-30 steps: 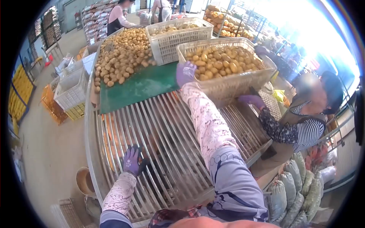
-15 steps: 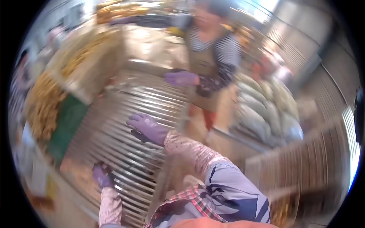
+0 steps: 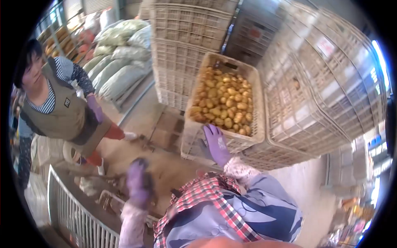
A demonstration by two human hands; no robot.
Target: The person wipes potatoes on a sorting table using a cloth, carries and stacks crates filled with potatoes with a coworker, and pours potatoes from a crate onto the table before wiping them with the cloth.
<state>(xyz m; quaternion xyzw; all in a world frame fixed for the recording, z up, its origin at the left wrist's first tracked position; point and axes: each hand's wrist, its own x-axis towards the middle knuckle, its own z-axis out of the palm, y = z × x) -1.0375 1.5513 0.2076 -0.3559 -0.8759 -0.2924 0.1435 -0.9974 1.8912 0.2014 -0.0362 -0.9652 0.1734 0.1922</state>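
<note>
My right hand, in a purple glove with a dark palm, reaches to the near rim of a tan plastic crate. Its fingers are stretched out at that rim; whether they touch it I cannot tell. The crate holds many small, yellow-brown, potato-like pieces and sits tilted in view atop another crate. Lower left, my left hand, gloved alike, hangs in the air over the floor. Motion smears its fingers, and I make out nothing in it.
Stacks of crates rise behind and to the right. On the left stands a co-worker in a brown apron and purple gloves. Filled sacks lie piled behind that person. A metal slatted frame is at lower left.
My view has swung right, from the slatted metal table to the crates. Both hands have left the table; the right is now at the filled crate, the left in the air.
</note>
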